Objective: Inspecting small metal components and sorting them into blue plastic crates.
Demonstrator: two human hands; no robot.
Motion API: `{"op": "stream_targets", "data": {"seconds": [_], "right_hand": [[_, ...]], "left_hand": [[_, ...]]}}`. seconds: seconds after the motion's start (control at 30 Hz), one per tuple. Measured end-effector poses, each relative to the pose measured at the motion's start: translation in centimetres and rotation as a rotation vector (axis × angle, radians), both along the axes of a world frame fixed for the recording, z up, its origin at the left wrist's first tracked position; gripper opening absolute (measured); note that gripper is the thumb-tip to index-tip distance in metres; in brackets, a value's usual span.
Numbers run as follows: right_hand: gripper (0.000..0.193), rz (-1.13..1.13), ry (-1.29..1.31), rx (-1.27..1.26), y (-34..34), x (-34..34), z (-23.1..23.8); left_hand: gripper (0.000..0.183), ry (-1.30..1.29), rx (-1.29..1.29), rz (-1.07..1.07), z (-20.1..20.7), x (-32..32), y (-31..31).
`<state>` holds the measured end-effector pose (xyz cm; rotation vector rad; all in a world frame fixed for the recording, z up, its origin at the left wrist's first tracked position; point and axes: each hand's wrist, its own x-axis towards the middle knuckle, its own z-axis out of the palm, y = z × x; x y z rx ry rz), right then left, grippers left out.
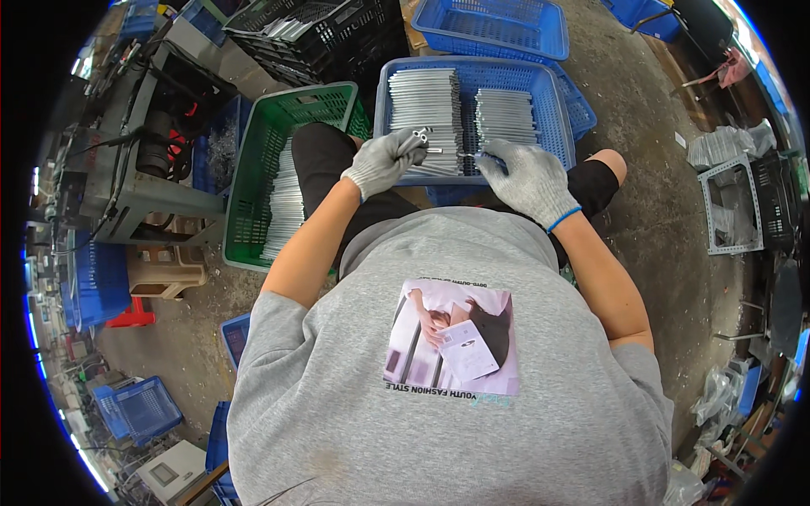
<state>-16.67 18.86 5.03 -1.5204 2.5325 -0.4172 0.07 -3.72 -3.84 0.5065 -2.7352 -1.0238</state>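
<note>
My left hand (381,164), in a grey knit glove, is closed round several short metal tubes (421,136), their hollow ends pointing up and right. Opposite it, my gloved right hand (530,181) has thumb and fingers pinched together; a thin silvery bit shows at the fingertips, too small to name. Both hands are over the near side of a blue crate (506,78) in front of me. Inside the crate, a taller stack of metal tubes (426,101) lies on the left and a shorter stack of tubes (506,118) on the right.
Left of my legs stands a green crate (325,91) with more metal tubes (287,202). Beyond are a black crate (354,46) and another blue crate (494,34). A machine bench (160,198) stands at left; a white frame (732,207) lies at right.
</note>
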Motion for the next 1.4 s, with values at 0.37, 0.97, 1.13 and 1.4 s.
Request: {"op": "stream_targets", "data": {"seconds": [0.37,0.97,1.13,1.4], "right_hand": [[0.026,0.130,0.052,0.007,-0.2,0.6,1.9],[0.028,0.136,-0.008,0.094,-1.1,0.5,2.2],[0.029,0.141,-0.034,0.131,-1.2,0.5,2.5],[0.030,0.106,-0.062,0.156,-1.6,0.0,2.3]], "left_hand": [[0.019,0.117,0.080,-0.129,3.7,0.7,2.0],[0.032,0.396,-0.348,-0.107,3.7,0.6,2.7],[0.030,0.457,-0.321,-0.097,3.1,0.5,2.9],[0.023,0.441,-0.242,-0.083,2.8,0.5,2.7]]}}
